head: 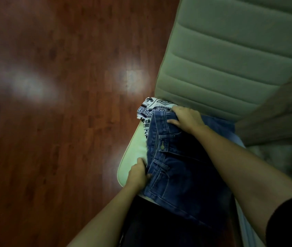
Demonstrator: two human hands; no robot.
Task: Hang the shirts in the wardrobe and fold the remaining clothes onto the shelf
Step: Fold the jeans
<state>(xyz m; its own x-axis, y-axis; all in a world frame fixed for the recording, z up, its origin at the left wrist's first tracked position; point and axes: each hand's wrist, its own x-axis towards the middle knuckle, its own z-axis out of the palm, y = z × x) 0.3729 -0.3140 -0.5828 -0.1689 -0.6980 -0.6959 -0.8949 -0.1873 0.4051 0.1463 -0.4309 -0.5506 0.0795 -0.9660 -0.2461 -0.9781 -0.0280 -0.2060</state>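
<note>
Blue jeans (173, 166) lie along floor-side edge of padded seat (134, 150), partly over patterned cloth (152, 109). Left hand (138, 172) pinches near waistband end, fingers curled. Right hand (186, 119) grips far end, thumb on top. Better to stretch waistband tight before folding, so that cloth below does not drag.

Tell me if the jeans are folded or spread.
Spread at the waist: jeans lie front up, left hand and right hand gripping the waistband ends. Legs hidden.

The patterned cloth (153, 106) is mostly covered by the jeans (177, 168), whose lower part is lost in shadow.
</note>
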